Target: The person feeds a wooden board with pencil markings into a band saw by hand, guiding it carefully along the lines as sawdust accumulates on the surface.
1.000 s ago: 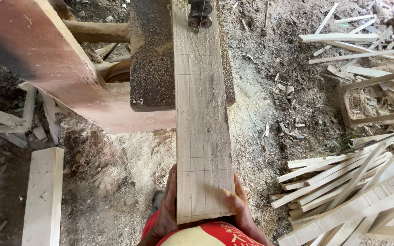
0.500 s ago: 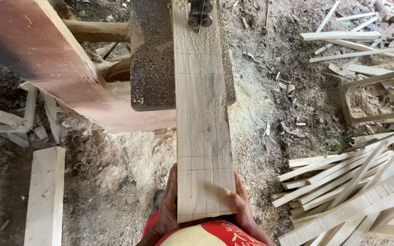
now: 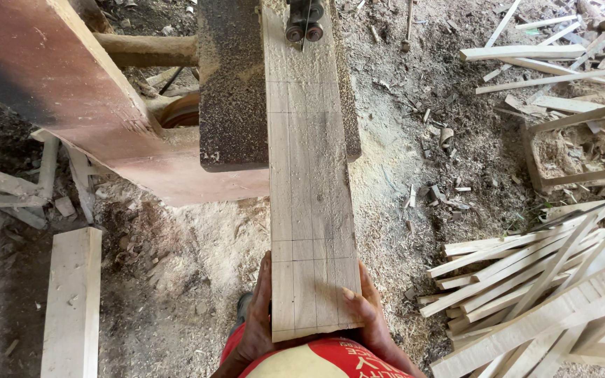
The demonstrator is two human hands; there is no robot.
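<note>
- Head view, far left of the fingers: loose pale board (image 3: 71, 301) flat on the sawdust floor (image 3: 190, 266), well apart from both hands; grey offcuts (image 3: 8, 189) beyond it.
- Up and left of the fingers: broad reddish machine body (image 3: 71, 91), with a sawdust-coated saw table (image 3: 232, 84) just beside the plank.
- Left hand (image 3: 259, 315): fingers pressed together, flat along the plank's left edge near its close end.
- Long plank (image 3: 309, 182) between the hands: pencil-ruled lengthwise and crosswise, near end clamped by both hands, far end lying on the saw table.
- Straight ahead of the fingers, at the plank's far end: dark blade guide (image 3: 304, 21) with two rollers over the wood; the blade itself is too thin to make out.
- Right hand (image 3: 369, 311): fingers slightly spread, tips curled onto the plank's top face, palm against its right edge.
- Right of the fingers: stack of thin pale strips (image 3: 526, 287) near; further strips and an open wooden frame (image 3: 582, 140) well apart.
</note>
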